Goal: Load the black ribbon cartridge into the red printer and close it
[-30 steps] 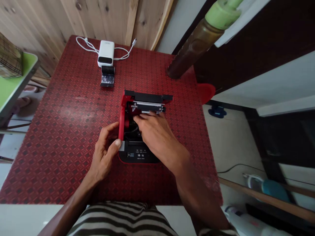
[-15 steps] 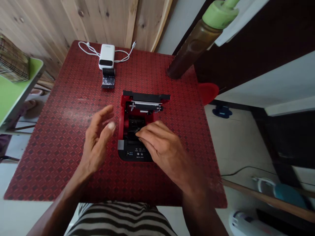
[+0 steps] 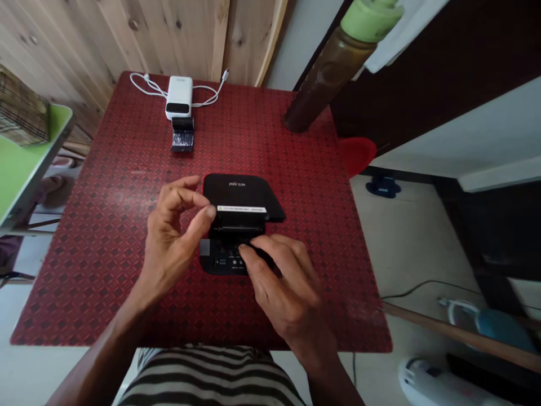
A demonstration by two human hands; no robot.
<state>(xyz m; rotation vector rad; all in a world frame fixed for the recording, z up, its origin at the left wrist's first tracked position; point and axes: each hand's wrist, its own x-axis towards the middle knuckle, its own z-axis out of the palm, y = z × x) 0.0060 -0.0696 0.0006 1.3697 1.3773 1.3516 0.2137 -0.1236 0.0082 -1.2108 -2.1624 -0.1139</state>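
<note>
A small black-and-red printer (image 3: 222, 270) sits in front of me, its black lid (image 3: 240, 194) tilted down but raised at its front edge. A white label strip lies along that edge, above a dark gap. My left hand (image 3: 173, 234) is at the lid's left front corner, thumb and forefinger closed together on its edge. Over the gap and the front buttons, my right hand (image 3: 283, 276) has its thumb and forefinger drawn close together. Whatever lies between them is too dark to make out.
A white power bank (image 3: 179, 93) with a white cable (image 3: 207, 101) lies at the back of the red table (image 3: 114, 225). A dark printed strip (image 3: 182, 138) is in front of it. A tall brown bottle (image 3: 316, 84) stands at the back right; a red stool (image 3: 357, 155) is beyond the right edge.
The printer's lid has come down from upright and now covers the inside. My left hand has moved right to its edge. My right hand has drawn back from the inside to the front gap.
</note>
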